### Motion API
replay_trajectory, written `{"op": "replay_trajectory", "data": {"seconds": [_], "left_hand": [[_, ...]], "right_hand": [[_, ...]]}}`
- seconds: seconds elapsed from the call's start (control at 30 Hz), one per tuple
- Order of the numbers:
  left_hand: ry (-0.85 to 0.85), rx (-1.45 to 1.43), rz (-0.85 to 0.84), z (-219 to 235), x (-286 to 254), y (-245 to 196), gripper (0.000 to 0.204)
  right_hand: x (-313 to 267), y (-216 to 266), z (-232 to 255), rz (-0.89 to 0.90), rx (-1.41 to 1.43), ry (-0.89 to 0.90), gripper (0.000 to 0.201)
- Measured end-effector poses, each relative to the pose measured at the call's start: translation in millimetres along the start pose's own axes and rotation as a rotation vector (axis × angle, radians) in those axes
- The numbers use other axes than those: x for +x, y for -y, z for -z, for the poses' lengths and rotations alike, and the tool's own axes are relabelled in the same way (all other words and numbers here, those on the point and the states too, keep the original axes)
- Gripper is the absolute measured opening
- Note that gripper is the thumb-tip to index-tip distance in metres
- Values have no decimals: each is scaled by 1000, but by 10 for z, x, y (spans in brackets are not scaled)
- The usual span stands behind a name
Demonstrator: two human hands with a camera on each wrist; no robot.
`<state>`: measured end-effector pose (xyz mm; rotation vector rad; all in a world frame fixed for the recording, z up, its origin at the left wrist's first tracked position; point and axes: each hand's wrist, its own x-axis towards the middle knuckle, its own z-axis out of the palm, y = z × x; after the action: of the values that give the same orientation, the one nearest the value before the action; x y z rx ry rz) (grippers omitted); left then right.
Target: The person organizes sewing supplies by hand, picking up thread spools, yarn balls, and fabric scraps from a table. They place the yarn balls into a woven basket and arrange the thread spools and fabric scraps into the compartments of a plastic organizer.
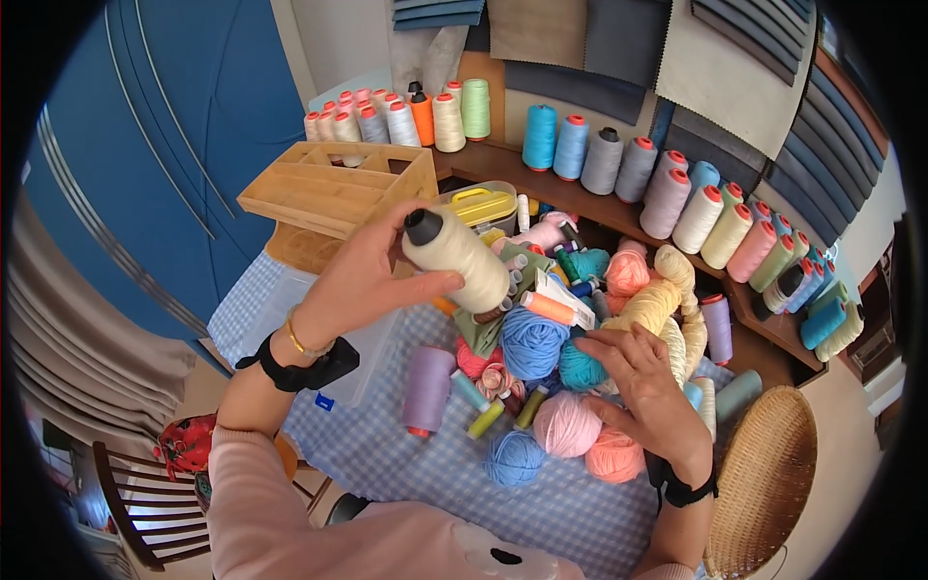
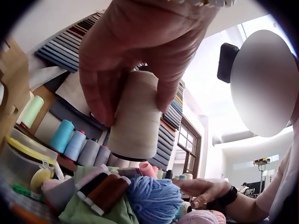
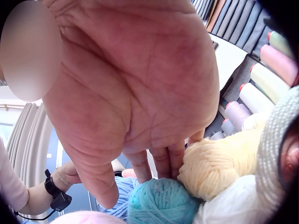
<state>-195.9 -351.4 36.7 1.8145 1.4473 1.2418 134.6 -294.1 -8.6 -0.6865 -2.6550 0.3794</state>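
My left hand grips a cone of cream thread with a black tip, its thumb on one side and its fingers round the other. In the left wrist view the cone is held above the pile. Over the right part of the heap, my right hand reaches with fingers extended, fingertips at a teal yarn ball. A blue yarn ball and a pink yarn ball lie beside it. Yellow yarn shows past the fingers in the right wrist view.
A wooden compartment box stands at the back left, near a yellow-lidded case. A lilac thread cone stands on the checked tablecloth. Thread cones line the brown shelf. A wicker basket leans at the right.
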Motion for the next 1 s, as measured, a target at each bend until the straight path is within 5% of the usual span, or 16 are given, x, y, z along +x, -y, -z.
{"op": "replay_trajectory", "data": {"seconds": [0.3, 0.43, 0.6, 1.0], "left_hand": [[-107, 49, -121, -14, 704, 84, 54], [-189, 378, -150, 88, 1501, 434, 66], [-290, 601, 48, 78, 2375, 937, 69], [-278, 661, 276, -301, 2697, 1185, 77]], "right_hand": [[-11, 0, 17, 0, -32, 3, 60], [-9, -2, 18, -7, -18, 7, 61], [-11, -42, 0, 12, -30, 12, 61], [1, -35, 0, -16, -46, 46, 61]]}}
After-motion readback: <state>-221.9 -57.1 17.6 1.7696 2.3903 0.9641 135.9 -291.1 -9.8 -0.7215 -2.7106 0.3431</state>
